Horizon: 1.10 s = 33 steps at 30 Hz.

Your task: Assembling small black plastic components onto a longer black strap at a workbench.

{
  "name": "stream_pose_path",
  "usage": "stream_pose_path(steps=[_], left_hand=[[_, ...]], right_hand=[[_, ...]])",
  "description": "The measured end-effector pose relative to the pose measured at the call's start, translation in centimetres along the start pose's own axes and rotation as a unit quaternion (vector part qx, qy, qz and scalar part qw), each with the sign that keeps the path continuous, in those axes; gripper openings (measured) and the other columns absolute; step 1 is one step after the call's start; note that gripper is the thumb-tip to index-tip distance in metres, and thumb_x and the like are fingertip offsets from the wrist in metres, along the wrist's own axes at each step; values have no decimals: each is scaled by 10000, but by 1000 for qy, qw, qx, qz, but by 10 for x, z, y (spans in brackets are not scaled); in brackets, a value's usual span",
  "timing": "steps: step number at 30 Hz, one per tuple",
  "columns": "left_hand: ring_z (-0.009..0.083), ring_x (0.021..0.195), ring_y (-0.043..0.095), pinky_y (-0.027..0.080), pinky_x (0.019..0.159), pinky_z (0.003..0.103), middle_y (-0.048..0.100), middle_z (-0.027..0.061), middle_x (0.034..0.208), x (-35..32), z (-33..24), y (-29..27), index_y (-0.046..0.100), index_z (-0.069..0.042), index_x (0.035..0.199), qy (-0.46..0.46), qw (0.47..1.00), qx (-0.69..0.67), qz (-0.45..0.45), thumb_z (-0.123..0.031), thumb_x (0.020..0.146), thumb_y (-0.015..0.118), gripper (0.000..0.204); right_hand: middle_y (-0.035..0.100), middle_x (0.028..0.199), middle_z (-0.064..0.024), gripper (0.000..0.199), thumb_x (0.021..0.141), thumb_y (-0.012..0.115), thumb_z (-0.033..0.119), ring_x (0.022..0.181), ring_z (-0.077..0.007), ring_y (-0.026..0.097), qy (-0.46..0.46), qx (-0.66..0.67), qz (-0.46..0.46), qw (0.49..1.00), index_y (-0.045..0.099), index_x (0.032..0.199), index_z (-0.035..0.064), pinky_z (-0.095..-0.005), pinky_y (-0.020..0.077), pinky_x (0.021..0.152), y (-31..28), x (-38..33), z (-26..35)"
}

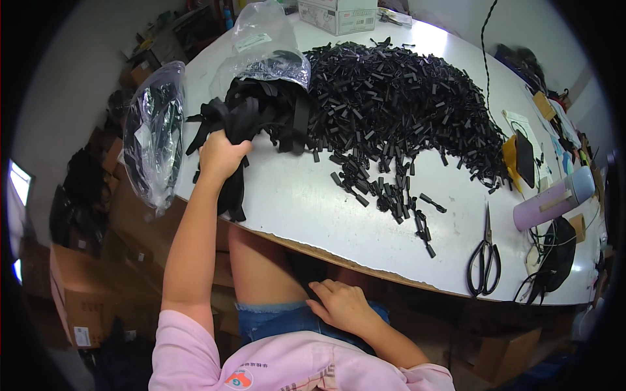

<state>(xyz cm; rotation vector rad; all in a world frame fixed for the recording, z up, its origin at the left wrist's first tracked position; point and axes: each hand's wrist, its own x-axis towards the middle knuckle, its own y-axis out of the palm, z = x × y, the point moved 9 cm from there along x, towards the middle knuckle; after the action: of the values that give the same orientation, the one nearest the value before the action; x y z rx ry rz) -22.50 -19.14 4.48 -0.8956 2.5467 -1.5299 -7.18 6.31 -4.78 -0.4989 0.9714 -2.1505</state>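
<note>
Black strips (251, 112) spill from a clear bag (262, 29) at eleven o'clock; the left hand (222, 156) closes firmly round a bunch. At ten, a second bag (154, 133) holds black material. At six, the right hand (345, 306) is empty, fingers loosely bent.

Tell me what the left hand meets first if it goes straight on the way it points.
Probably the rest of the black strips at the mouth of the clear plastic bag, just ahead of the left hand; depth is hard to judge.
</note>
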Motion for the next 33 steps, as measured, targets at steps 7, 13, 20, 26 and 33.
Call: stream_pose_path(steps=[7,13,20,26,33], left_hand=[[125,567,543,435,554,234,573,67,632,-84,-56,-15,563,43,754,-11,873,-476,104,-65,708,583,119],[103,572,544,452,516,218,579,68,715,-175,-97,11,541,48,847,-60,778,-590,207,62,685,550,163],[82,551,512,440,494,205,547,35,674,-216,-93,59,538,22,821,-115,738,-556,364,-40,694,629,168],[86,537,499,437,499,220,538,30,670,-206,-78,65,530,0,791,-166,688,-650,276,-108,722,639,168],[106,769,517,421,700,235,550,44,865,-197,-86,51,518,8,928,-52,779,-619,88,-137,772,590,225]], right_hand=[[562,775,-85,336,712,614,193,550,-162,552,-58,125,-58,989,526,989,25,-265,437,454,-37,14,19],[483,882,-43,464,758,586,184,551,-54,443,-68,495,-316,807,414,1130,-32,-165,379,522,-129,23,14],[526,703,-44,247,865,403,160,486,-56,422,27,550,-290,783,561,878,-29,-175,346,438,-128,5,-21],[558,715,-88,280,848,420,116,501,-95,477,67,305,-529,789,489,1068,-43,-196,382,446,-172,-53,-35],[455,702,-129,520,709,468,27,500,-259,506,43,-59,-286,955,307,1188,-97,-316,439,418,-109,22,20]])
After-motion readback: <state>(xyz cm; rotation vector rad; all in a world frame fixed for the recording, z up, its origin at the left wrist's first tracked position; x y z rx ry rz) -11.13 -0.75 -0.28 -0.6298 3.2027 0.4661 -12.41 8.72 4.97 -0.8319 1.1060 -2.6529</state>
